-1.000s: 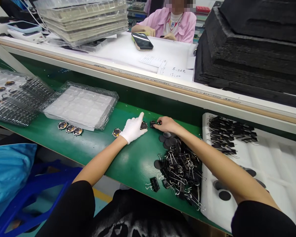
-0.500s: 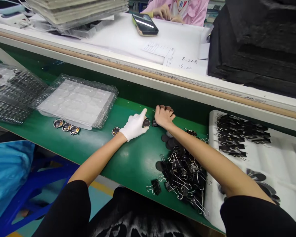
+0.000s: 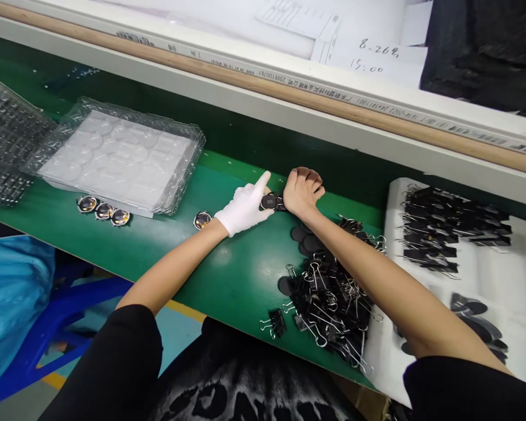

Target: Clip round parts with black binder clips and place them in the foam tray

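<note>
My left hand (image 3: 245, 207), in a white glove, is closed around a round black disc (image 3: 269, 202), gripping its edge with the thumb raised. My bare right hand (image 3: 302, 190) is bent at the wrist, its fingers curled around a black binder clip (image 3: 281, 203) whose mouth meets the disc's right side. How far the clip overlaps the disc cannot be made out. Just left of my gloved wrist lies a round shiny piece (image 3: 202, 220) with a metal rim. Under my right forearm are loose black discs (image 3: 305, 240) and a heap of binder clips (image 3: 328, 298).
Clear plastic trays (image 3: 127, 158) with a white sheet lie at the left, beside a stack of trays (image 3: 9, 146). Three shiny round pieces (image 3: 104, 211) sit before them. On the right, a white foam tray (image 3: 394, 234) holds rows of clips. A raised ledge (image 3: 245, 82) runs behind.
The binder clip in my right hand has moved against the disc, closing the small gap between them. The view has tilted down, so the co-worker and phone are out of sight.
</note>
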The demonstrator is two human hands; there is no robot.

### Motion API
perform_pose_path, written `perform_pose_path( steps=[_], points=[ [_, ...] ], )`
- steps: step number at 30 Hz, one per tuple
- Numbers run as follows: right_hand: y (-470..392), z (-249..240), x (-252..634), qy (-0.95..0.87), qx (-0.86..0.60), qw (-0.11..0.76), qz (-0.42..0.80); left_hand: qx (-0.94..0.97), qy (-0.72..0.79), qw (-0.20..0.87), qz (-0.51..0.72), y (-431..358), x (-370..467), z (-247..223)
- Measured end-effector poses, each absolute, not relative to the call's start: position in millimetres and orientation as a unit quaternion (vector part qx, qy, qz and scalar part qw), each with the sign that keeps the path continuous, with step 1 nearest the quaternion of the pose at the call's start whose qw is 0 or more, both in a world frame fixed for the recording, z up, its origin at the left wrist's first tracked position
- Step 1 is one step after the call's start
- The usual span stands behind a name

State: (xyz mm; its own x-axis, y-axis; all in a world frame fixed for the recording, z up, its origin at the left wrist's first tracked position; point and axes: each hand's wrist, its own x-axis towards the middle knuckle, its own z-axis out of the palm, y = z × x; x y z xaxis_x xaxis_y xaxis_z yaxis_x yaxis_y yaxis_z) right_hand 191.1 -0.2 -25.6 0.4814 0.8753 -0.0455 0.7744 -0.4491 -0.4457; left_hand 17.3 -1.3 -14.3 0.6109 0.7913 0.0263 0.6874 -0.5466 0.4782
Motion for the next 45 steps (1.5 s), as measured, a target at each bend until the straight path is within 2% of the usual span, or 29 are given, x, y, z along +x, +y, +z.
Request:
perform_pose_path(
  steps=[15,22,24,28,31,33,37,41,45],
  points=[
    [-2,-20,185,-0.470,-0.850,0.200,0.128,0.875,0.399,0.237,0.138,1,23,-16],
    [-3,29,192,-0.436,-0.837,0.234,0.235,0.877,0.409,0.218,0.125,-6,20,-10],
    [-16,52,206,-0.489,-0.809,0.213,0.249,0.885,0.406,0.196,0.116,-8,18,-7],
    [-74,91,241,-0.682,-0.691,0.091,0.219,0.929,0.342,0.110,0.088,-13,15,0],
    [-128,105,253,-0.778,-0.592,0.003,0.213,0.950,0.302,0.067,0.040,-20,16,8],
    [-157,105,252,-0.807,-0.547,-0.030,0.221,0.941,0.335,0.042,0.023,-29,14,14],
    [-181,90,234,-0.818,-0.526,-0.056,0.227,0.911,0.411,-0.005,0.016,-43,5,28],
    [-173,78,221,-0.812,-0.524,-0.072,0.246,0.941,0.336,-0.015,0.021,-34,-2,34],
    [-160,78,226,-0.771,-0.529,0.014,0.354,0.953,0.299,0.020,-0.033,-23,-12,31]
  ],
)
